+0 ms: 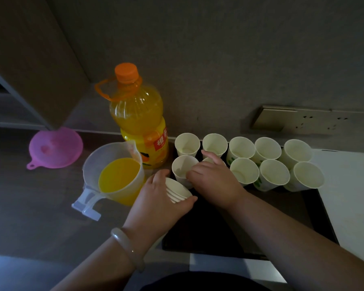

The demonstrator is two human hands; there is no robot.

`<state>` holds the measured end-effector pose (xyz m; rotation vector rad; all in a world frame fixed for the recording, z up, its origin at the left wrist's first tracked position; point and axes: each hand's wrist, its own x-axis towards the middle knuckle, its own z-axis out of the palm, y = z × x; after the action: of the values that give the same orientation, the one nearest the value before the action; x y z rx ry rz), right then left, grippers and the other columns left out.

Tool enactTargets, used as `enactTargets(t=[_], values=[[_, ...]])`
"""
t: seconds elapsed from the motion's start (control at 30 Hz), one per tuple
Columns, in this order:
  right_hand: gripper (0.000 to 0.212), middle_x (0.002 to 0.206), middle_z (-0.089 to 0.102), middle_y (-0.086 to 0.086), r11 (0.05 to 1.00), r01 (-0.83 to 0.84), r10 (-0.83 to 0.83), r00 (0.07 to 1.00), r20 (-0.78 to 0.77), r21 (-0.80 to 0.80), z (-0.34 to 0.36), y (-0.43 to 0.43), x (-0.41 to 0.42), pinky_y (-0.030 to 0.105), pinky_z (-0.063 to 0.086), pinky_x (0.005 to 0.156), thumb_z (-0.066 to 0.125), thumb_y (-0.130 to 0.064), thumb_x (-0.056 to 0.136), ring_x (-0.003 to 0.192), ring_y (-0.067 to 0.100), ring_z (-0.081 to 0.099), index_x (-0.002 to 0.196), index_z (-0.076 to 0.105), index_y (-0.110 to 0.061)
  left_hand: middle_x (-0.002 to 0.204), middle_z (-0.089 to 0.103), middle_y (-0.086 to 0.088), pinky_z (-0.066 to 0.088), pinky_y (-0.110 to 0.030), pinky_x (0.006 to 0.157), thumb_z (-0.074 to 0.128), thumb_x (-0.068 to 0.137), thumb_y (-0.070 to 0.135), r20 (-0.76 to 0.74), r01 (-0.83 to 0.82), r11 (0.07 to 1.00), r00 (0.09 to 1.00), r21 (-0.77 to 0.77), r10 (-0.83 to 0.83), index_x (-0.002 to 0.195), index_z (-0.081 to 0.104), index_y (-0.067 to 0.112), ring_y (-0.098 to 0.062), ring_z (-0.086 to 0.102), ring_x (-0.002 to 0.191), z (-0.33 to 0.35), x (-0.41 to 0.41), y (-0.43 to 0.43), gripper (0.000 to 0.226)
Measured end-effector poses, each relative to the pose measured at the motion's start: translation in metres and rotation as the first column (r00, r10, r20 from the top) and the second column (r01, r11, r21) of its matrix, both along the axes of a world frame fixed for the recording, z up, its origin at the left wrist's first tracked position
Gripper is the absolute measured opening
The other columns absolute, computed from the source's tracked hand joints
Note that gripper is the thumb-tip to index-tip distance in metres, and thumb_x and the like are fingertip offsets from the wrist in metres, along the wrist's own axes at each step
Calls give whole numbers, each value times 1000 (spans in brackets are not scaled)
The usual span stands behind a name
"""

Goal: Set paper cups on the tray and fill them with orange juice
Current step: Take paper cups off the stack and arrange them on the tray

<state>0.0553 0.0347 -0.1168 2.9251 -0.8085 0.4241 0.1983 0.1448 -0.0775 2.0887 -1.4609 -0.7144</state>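
A black tray [208,234] lies on the counter with several empty white paper cups [268,149] standing in two rows along its far side. My left hand [156,202] grips a nested stack of paper cups [178,191], tilted on its side at the tray's left edge. My right hand [214,177] covers a cup [208,160] in the near row, its fingers curled round the rim. A clear jug [114,175] part-filled with orange juice stands left of the tray. Behind it stands a large orange juice bottle [139,118], capped.
A pink funnel [55,147] lies upside down on the dark counter at far left. A wall socket plate [303,119] sits behind the cups. A white surface [349,196] borders the tray's right side. A cabinet side juts down at upper left.
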Motion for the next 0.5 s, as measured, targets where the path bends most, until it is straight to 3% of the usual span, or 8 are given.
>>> enactTargets(t=[0.17,0.37,0.5], values=[[7,62,56,-6,1000,-10,10,1000,13,-6,-3,1,-2,44,36,108,62,-13,67,64,18,61,69,63,-19,135,48,5,30,-13,88,74,68,59,-2,-1,1000,1000,6,1,140,37,24,-9,45,121,1,1,0,88],[15,62,56,-8,1000,-8,8,1000,1,-26,-7,3,-5,42,35,108,50,-19,71,65,16,62,69,65,-21,140,45,4,29,-14,90,74,69,59,7,4,1000,1000,8,-4,142,34,23,-11,42,126,3,-1,3,91],[11,63,57,-7,1000,-16,16,1000,18,-27,-11,1,-6,41,27,109,55,-19,69,66,16,63,71,66,-20,140,45,4,27,-12,91,74,69,59,13,5,1000,1000,1,-5,143,34,23,-10,41,127,3,-1,3,91]])
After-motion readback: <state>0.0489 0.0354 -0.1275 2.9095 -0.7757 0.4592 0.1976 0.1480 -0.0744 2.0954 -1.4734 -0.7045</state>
